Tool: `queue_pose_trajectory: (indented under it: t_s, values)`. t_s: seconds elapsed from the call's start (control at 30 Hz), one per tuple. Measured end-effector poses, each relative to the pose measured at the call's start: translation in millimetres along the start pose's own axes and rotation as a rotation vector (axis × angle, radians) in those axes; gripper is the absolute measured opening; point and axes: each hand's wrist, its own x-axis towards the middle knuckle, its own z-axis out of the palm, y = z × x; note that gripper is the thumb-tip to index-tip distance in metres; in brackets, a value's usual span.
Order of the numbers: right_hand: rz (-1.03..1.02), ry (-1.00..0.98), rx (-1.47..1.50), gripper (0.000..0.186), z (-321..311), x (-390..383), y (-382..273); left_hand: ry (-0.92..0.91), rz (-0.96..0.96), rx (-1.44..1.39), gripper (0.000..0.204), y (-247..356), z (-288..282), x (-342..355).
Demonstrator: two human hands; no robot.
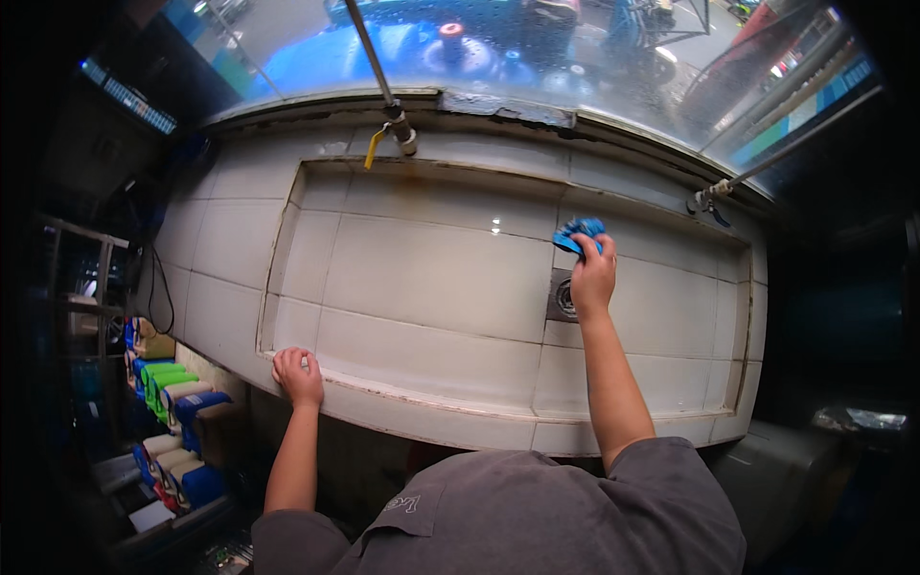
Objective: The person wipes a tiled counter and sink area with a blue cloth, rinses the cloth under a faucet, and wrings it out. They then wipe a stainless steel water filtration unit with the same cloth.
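Note:
A wide white-tiled basin (431, 259) with a low rim and stained edges fills the middle of the view. My right hand (594, 268) grips a bunched blue cloth (577, 233) on the basin's tiled bottom, right of centre, just above a square metal drain (561, 309), which is partly behind the hand. My left hand (299, 374) rests on the front rim at the left corner, its fingers curled over the edge.
Pipes with a yellow-handled valve (376, 142) and another valve (707, 199) stand along the back edge, under a wet window (517, 53). Stacked coloured jerrycans (172, 393) and a metal rack (105, 244) are at left, a cable (168, 297) hanging nearby.

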Motion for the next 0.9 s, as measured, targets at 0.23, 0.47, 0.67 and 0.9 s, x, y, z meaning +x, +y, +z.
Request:
queue_pose_trajectory:
  t_s: [0.23,0.47,0.67,0.9]
  values:
    - [-0.880,-0.427,0.119,0.031,87,75,-110,-0.008,0.006,0.016,0.006,3,-4,0]
    - [-0.975,-0.398,-0.128,0.023,178,79,-151,-0.034,-0.007,-0.006,0.006,5,-6,2]
    - [-0.725,-0.402,-0.054,0.035,142,79,-29,-0.023,0.009,-0.070,0.006,1,-6,1]
    - [-0.417,-0.532,-0.118,0.026,26,29,36,-0.046,-0.011,-0.031,0.006,4,-6,2]
